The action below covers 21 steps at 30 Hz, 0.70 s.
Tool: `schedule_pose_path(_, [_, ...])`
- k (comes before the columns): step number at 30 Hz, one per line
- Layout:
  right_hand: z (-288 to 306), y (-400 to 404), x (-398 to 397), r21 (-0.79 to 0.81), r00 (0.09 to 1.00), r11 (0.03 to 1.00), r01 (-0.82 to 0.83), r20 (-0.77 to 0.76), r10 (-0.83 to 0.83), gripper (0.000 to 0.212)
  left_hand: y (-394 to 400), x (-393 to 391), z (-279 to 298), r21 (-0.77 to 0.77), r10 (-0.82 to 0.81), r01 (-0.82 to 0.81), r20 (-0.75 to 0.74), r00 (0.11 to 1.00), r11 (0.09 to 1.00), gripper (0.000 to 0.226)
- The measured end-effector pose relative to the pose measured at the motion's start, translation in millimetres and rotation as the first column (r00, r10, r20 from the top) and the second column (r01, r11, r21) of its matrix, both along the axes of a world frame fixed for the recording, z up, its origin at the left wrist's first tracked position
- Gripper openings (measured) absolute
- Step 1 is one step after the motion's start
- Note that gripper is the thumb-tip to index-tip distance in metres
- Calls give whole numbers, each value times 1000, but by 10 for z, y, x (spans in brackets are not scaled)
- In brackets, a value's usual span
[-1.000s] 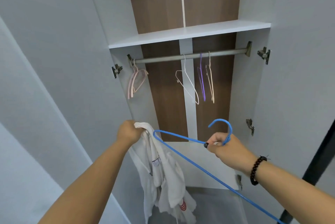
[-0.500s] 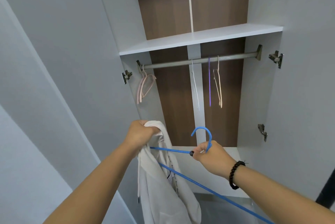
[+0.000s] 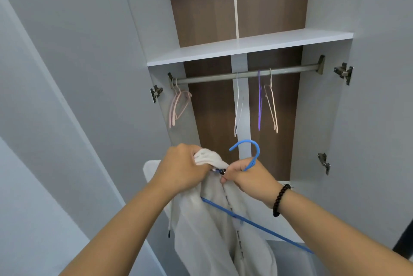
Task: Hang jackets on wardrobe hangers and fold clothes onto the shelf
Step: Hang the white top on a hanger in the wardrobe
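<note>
Gripping is happening on both sides: left hand (image 3: 183,167) is bunching the collar of the white fleece jacket (image 3: 214,226) at lower centre of the frame, right hand (image 3: 245,175) is pinching the thin blue wire hanger (image 3: 250,153) at its neck. Only one hanger arm looks threaded, so I'm guessing the soft fleece could be sliding off that shoulder when it's going up to the grey metal rail (image 3: 245,73) above.
</note>
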State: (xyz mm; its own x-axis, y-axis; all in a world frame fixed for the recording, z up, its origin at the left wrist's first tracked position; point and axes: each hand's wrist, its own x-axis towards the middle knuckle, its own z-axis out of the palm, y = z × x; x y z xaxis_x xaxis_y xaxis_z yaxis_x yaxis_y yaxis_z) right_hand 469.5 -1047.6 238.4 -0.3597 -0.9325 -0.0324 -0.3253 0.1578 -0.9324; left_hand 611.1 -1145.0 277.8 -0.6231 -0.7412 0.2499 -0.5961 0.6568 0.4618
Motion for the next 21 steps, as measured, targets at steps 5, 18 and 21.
schedule_pose_path(5, [102,65,-24,-17,977,1000,4,212,0,18,-116,25,-166,-398,-131,175,134,982,900,43])
schedule_pose_path(18, [-116,251,-404,-369,870,874,316,-254,-422,22,-255,-171,-329,-8,-116,116,13,993,993,24])
schedule_pose_path(21, [-377,452,-386,-681,657,589,436,-207,-725,26,-315,-205,-346,39,-17,22,-116,993,999,30])
